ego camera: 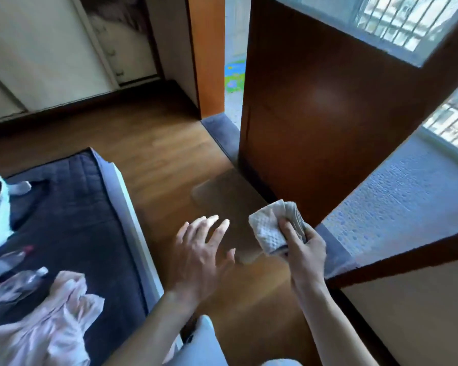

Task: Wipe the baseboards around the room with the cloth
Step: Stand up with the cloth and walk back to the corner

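Wrapped in the right grip (306, 249), thumb and fingers curled round it: the folded cloth (271, 228), held in the air above the floor (156, 154), near the lower corner of the textured sill (394, 202), touching no board. Left grip (201, 249) spread wide, holding nothing, hovering over the floor just beside the cloth.

Progress hard to judge from here. No wiping under way. No wet streak or clean-against-dusty line to be made out on the dark baseboard (90, 108) along the far edge of the floor, nor on the dark band at the foot of the brown door (328, 101). Probably between stretches, with much of the round possibly left.

Room to move: a narrow lane of floor between the edge of the bed (64, 207) and the door, leading to the grey threshold (220, 130). Thin mat (222, 196) by the door's foot, a possible slip. Bed corner close on the left, sill jutting out on the right, so probably a low crouch to reach beneath.
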Demonstrator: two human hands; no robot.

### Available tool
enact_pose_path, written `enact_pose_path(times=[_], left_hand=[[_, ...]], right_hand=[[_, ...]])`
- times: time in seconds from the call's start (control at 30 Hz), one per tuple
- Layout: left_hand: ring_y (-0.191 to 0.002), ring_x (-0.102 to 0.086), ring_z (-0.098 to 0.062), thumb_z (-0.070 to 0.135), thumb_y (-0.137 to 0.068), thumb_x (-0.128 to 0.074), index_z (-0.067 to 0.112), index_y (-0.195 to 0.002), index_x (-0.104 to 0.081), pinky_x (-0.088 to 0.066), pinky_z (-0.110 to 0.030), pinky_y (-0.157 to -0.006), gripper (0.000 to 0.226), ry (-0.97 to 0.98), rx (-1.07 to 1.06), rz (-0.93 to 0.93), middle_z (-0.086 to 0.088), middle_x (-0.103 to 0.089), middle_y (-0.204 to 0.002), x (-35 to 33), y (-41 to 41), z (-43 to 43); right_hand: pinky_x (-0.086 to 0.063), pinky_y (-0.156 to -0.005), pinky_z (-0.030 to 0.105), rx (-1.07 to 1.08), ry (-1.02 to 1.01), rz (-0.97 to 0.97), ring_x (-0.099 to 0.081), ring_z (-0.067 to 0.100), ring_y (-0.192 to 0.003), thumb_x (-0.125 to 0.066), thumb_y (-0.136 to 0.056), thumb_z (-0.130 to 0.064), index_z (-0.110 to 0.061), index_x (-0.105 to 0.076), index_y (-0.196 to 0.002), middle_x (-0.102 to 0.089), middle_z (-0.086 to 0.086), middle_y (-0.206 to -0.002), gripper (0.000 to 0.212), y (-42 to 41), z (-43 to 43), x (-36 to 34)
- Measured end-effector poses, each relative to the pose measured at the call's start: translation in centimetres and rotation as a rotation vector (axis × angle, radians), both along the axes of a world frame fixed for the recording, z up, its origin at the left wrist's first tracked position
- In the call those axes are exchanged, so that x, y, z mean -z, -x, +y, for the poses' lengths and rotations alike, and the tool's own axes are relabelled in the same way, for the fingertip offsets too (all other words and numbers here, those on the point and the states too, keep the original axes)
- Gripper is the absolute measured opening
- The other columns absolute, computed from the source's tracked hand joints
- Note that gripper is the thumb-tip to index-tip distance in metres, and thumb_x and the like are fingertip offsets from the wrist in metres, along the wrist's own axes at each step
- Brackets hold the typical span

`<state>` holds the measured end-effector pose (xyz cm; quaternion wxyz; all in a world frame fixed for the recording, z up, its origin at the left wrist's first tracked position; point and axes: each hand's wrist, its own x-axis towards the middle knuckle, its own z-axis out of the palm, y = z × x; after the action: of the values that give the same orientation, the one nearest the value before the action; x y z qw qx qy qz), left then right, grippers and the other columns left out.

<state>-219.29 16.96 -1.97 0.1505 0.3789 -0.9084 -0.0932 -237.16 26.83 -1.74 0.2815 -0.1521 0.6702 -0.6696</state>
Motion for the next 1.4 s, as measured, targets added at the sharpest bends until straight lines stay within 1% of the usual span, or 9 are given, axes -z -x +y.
enact_pose_path(times=[0.07,0.17,0.27,0.47,0.8,0.93,1.0,1.13,1.4], left_hand=[[-0.129,-0.054,-0.027,0.053,-0.092,-0.047,0.023,-0.136,-0.062,-0.039,-0.051,-0.110,0.055,0.012,-0.026,-0.003,-0.006,-0.060,-0.138,0.7,-1.6,-3.5],[-0.129,-0.053,-0.027,0.053,-0.092,-0.053,0.023,-0.137,-0.061,-0.040,-0.052,-0.109,0.054,0.011,-0.077,0.001,-0.006,-0.059,-0.139,1.5,-3.4,-8.2],[-0.131,-0.051,-0.027,0.052,-0.093,-0.055,0.023,-0.139,-0.059,-0.039,-0.053,-0.109,0.054,-0.002,-0.122,-0.008,-0.006,-0.057,-0.141,2.0,-4.6,-12.0],[-0.130,-0.051,-0.028,0.051,-0.093,-0.054,0.023,-0.139,-0.058,-0.042,-0.053,-0.106,0.054,-0.043,-0.219,-0.004,-0.006,-0.057,-0.142,2.6,-4.9,-18.1],[-0.132,-0.051,-0.029,0.048,-0.087,-0.061,0.020,-0.138,-0.060,-0.040,-0.051,-0.110,0.058,-0.062,-0.376,-0.042,-0.006,-0.057,-0.142,2.2,-0.2,-32.9],[-0.131,-0.050,-0.029,0.043,-0.091,-0.063,0.018,-0.138,-0.060,-0.041,-0.052,-0.108,0.054,-0.038,-0.467,-0.037,-0.008,-0.057,-0.141,1.4,1.9,-39.6],[-0.130,-0.052,-0.031,0.042,-0.092,-0.061,0.016,-0.138,-0.060,-0.043,-0.053,-0.106,0.053,-0.021,-0.500,-0.022,-0.010,-0.058,-0.140,1.2,3.1,-42.5],[-0.128,-0.053,-0.030,0.041,-0.090,-0.064,0.016,-0.138,-0.060,-0.044,-0.051,-0.105,0.054,-0.003,-0.565,-0.024,-0.008,-0.058,-0.139,0.9,4.8,-47.2],[-0.130,-0.050,-0.029,0.047,-0.094,-0.053,0.018,-0.141,-0.057,-0.042,-0.052,-0.105,0.056,-0.011,-0.631,-0.054,-0.009,-0.056,-0.141,1.5,4.6,-57.6]], right_hand=[[-0.054,-0.062,0.034,-0.043,-0.008,-0.005,-0.070,0.019,-0.075,-0.076,-0.086,-0.029,-0.018,-0.075,-0.088,-0.074,0.005,-0.080,0.012,-1.2,-4.1,0.2],[-0.053,-0.059,0.031,-0.084,-0.015,-0.050,-0.070,0.021,-0.074,-0.076,-0.079,-0.036,-0.014,-0.074,-0.089,-0.072,0.008,-0.079,0.024,-2.5,-9.5,0.3],[-0.052,-0.063,0.036,-0.135,-0.042,-0.027,-0.068,0.022,-0.075,-0.075,-0.076,-0.043,-0.015,-0.073,-0.087,-0.072,0.013,-0.081,0.030,-3.3,-13.8,0.5],[-0.055,-0.055,0.029,-0.218,-0.063,-0.080,-0.071,0.019,-0.073,-0.075,-0.087,-0.024,-0.019,-0.075,-0.086,-0.072,0.008,-0.078,0.005,-3.4,-21.6,1.4],[-0.056,-0.053,0.032,-0.398,-0.042,-0.143,-0.073,0.025,-0.076,-0.073,-0.089,-0.021,-0.014,-0.073,-0.089,-0.072,0.017,-0.086,0.008,1.5,-39.6,1.8],[-0.056,-0.052,0.031,-0.480,-0.035,-0.150,-0.073,0.025,-0.075,-0.074,-0.088,-0.023,-0.012,-0.073,-0.088,-0.073,0.015,-0.085,0.011,4.8,-47.7,1.0],[-0.057,-0.055,0.034,-0.523,-0.039,-0.133,-0.073,0.025,-0.076,-0.075,-0.087,-0.028,-0.013,-0.073,-0.088,-0.074,0.013,-0.084,0.015,6.1,-51.4,0.7],[-0.059,-0.068,0.048,-0.564,-0.064,-0.113,-0.073,0.025,-0.078,-0.077,-0.083,-0.035,-0.018,-0.073,-0.084,-0.074,0.007,-0.080,0.017,7.5,-57.6,0.4],[-0.056,-0.054,0.031,-0.624,-0.069,-0.170,-0.075,0.028,-0.077,-0.077,-0.086,-0.028,-0.010,-0.073,-0.089,-0.075,0.012,-0.083,0.019,6.7,-69.1,0.6]])
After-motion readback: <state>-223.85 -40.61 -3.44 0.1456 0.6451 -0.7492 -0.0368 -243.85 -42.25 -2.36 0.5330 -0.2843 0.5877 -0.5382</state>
